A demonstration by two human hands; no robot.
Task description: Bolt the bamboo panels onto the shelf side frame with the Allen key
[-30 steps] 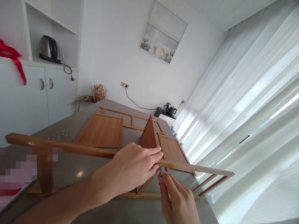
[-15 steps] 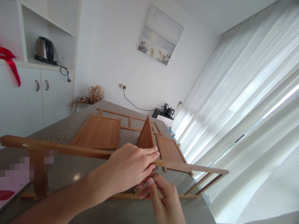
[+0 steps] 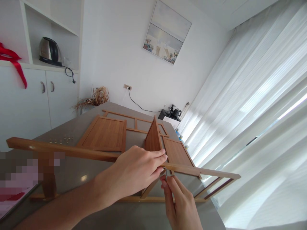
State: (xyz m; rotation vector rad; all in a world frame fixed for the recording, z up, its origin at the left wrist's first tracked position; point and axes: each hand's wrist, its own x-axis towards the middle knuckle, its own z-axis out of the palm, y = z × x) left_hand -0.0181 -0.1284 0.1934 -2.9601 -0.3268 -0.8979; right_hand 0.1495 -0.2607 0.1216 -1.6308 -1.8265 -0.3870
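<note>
Any lettering on the steel kettle (image 3: 49, 51), sitting on a shelf well beyond the wooden frame's (image 3: 203, 170) L end, is coming out too small to read. A pixelated patch (image 3: 26, 174) is masking a pinkish thing by the frame's L end, so its content is staying unreadable; view edge is cutting it off too.

L hand (image 3: 137, 169) is clamping round the frame's upper rail, digits showing above & below, upper fingertips lying by the near edge of the upright panel (image 3: 153, 137), which is standing just beyond the frame; the hand is hiding where the two meet. R hand (image 3: 181, 203), just on the near side of the frame, is pinching a thin metal tool (image 3: 166, 174), tip pointing up at a small fastener (image 3: 164, 167) on the rail. Most of the tool is being hidden by fingers, so can't tell full shape.

Frame is resting on the grey table (image 3: 107, 220), lower rail partly covered by L forearm. Beyond it, a L flat panel (image 3: 103, 132) & a R flat panel (image 3: 178, 153) are lying w/ a ladder-like frame (image 3: 136, 124) farther back, partly blocked. Tiny fittings (image 3: 60, 142) are lying past the frame's L half, too small to ID
</note>
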